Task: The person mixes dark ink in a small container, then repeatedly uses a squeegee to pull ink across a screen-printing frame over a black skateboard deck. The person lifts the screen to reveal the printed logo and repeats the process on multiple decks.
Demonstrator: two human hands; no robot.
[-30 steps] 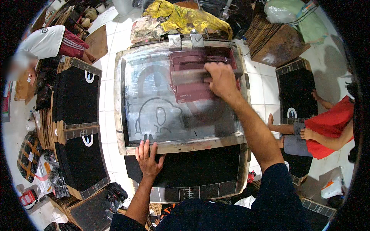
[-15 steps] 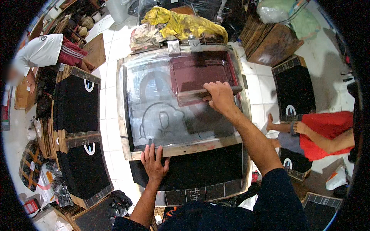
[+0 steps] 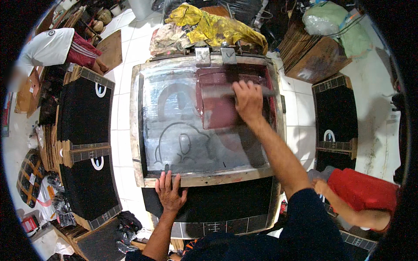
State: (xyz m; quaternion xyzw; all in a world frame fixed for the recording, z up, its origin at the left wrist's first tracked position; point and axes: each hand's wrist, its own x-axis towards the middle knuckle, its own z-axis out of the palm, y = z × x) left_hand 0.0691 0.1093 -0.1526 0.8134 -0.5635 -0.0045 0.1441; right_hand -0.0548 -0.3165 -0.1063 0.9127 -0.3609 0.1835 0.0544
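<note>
Fingers (image 3: 242, 87) of R hand (image 3: 248, 101) are seen curled over the squeegee (image 3: 226, 92), clamped on its handle at approx. 1 o'clock of the screen (image 3: 174, 130). L hand (image 3: 169, 191) is laid flat, fingers spread, nothing grasped; frame (image 3: 209, 177) is pressed down at its 6 o'clock rail.

Change noted: vs. 1.0 s ago the squeegee has been carried from mid-screen up toward 12 o'clock, close to the hinge clamps (image 3: 215, 55). Maroon ink (image 3: 217, 111) is left as a band below the blade. L hand position is unchanged. Judged: stroke is at or near its far end; one ink pass appears about done.

Surroundings: black panels (image 3: 85, 113) w/ white prints are stacked at 9 o'clock, more at 3 o'clock (image 3: 335, 117). Yellow rag (image 3: 209, 24) lies at 12 o'clock. A second person's arm (image 3: 344, 204), red cloth adjacent, is noted at 4 o'clock, clear of the screen.
</note>
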